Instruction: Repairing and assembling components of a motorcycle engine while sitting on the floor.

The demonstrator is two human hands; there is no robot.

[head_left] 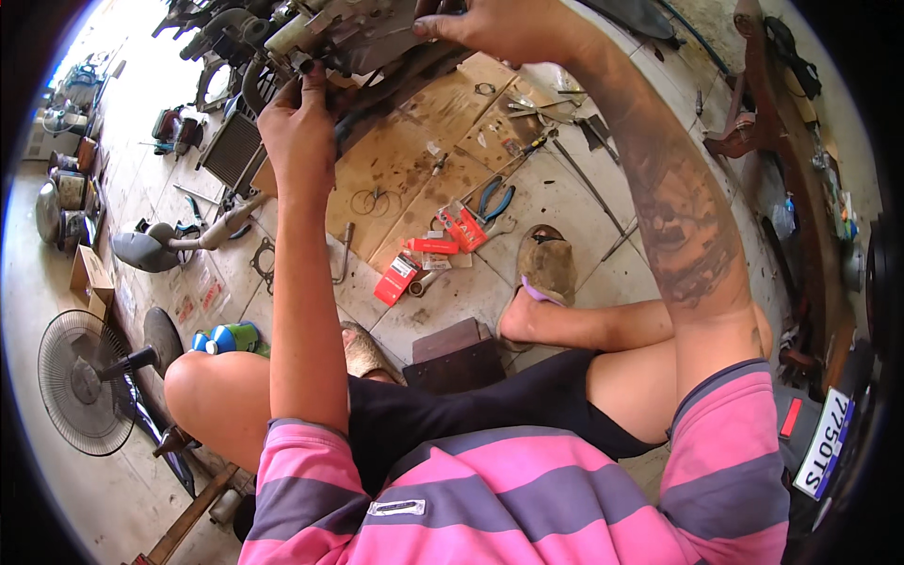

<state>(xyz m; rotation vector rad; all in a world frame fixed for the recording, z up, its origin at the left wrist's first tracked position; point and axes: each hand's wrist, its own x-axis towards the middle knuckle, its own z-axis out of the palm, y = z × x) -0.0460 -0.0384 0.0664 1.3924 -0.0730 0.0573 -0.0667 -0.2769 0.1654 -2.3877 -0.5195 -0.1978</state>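
Observation:
A greasy motor assembly (282, 42) with metal and dark parts fills the top of the view. Against its lower side is my left hand (299, 127), thumb and fingers pinched at a small dark fitting or hose end; what exactly they hold is hidden. My right hand (499, 28) reaches the assembly's right side at the upper edge. Its thumb points left and the fingers curl, partly cut off by the picture's edge, around something dark I cannot make out. Below both hands lies a stained cardboard sheet (377, 174) with thin rings (370, 201) on it.
Red boxes (395, 279), blue-handled pliers (493, 200), a ring wrench and long rods (589, 184) lie on the tiles before me. A radiator (232, 151), muffler (141, 247) and fan (87, 381) stand left. A rusty frame (744, 132) is right.

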